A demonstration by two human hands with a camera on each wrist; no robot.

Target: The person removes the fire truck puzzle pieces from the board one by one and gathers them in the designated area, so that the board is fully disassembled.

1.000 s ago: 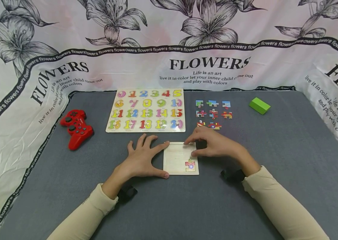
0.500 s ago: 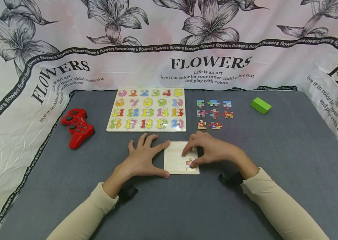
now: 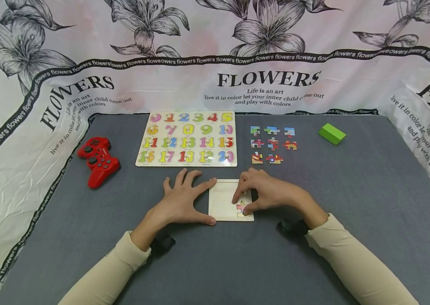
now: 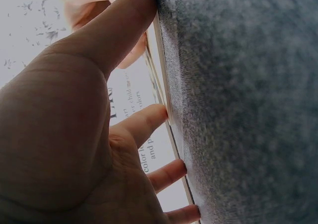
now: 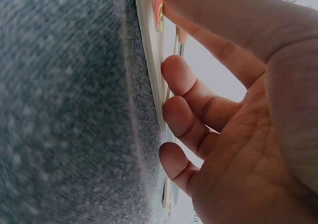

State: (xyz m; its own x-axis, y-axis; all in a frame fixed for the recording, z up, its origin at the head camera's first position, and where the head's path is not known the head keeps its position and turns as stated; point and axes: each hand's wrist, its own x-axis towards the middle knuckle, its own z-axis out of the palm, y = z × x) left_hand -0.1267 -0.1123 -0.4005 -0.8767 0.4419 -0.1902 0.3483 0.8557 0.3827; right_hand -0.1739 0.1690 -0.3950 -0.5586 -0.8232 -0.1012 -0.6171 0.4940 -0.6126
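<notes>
A small pale wooden puzzle tray [image 3: 220, 203] lies on the grey table in front of me. In its lower right corner sits a jigsaw piece [image 3: 239, 209] with a pink and yellow pattern. My right hand [image 3: 268, 188] has its thumb and index finger at this piece, the thumb over its right side; the right wrist view shows the other fingers bent beside the tray edge. My left hand [image 3: 180, 201] is spread flat, with thumb and index fingertip touching the tray's left corners. In the left wrist view the tray's edge [image 4: 161, 67] shows beyond the thumb.
Several loose jigsaw pieces [image 3: 273, 144] lie in rows behind the tray, to the right. A number board [image 3: 186, 140] lies at the back. A red game controller [image 3: 100, 163] is at the left and a green block [image 3: 332, 134] at the back right.
My right hand has moved down from the tray's upper right to the jigsaw piece in the lower corner, then shifted only slightly. The left hand stays at the tray's left side.
</notes>
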